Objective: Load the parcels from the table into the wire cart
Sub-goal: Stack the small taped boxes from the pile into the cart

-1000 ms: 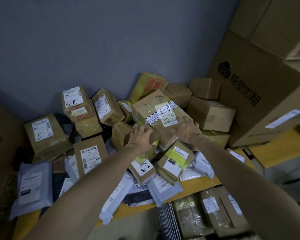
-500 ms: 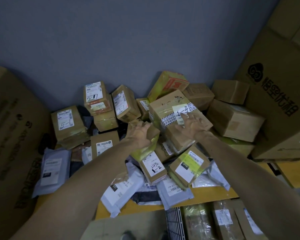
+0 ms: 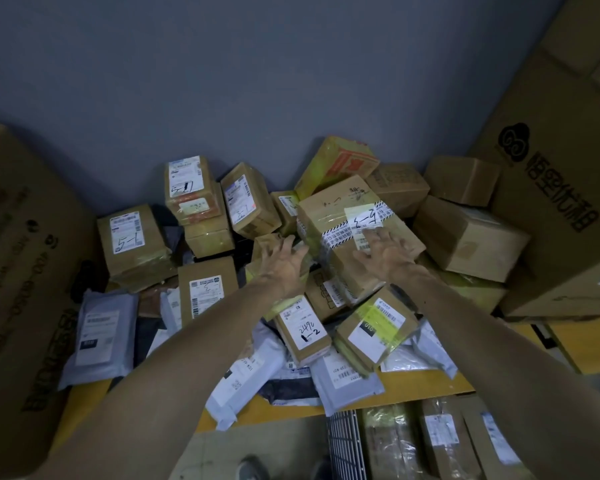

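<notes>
Centrally, the landmark is the large brown cardboard box banded with black-and-white striped tape (image 3: 347, 251), which lies tilted on top of the heap of parcels on the yellow table (image 3: 413, 388). This box is the parcel I judge to be in hand. Its long axis runs from the wall towards me, and its near end sits lower.

The left hand (image 3: 284, 263) hangs at the box's left flank, above a small brown cardboard box (image 3: 265, 242). Its fingers are straight, spread wide and hold nothing. I cannot tell whether the fingertips touch the flank. The right hand (image 3: 383, 252) lies on the box's top face, just on the near side of its white label. Its fingers are also splayed flat, with nothing curled round an edge.

The box therefore lies between the two hands, with the right hand nearer to a hold. A lift, as I read it, calls for the left hand to close in across the short axis while the right hand slides to the right flank.

The wire cart (image 3: 347, 441) stands below the table's near edge, on my side of the box, and already holds plastic-wrapped brown parcels (image 3: 440, 441).
</notes>
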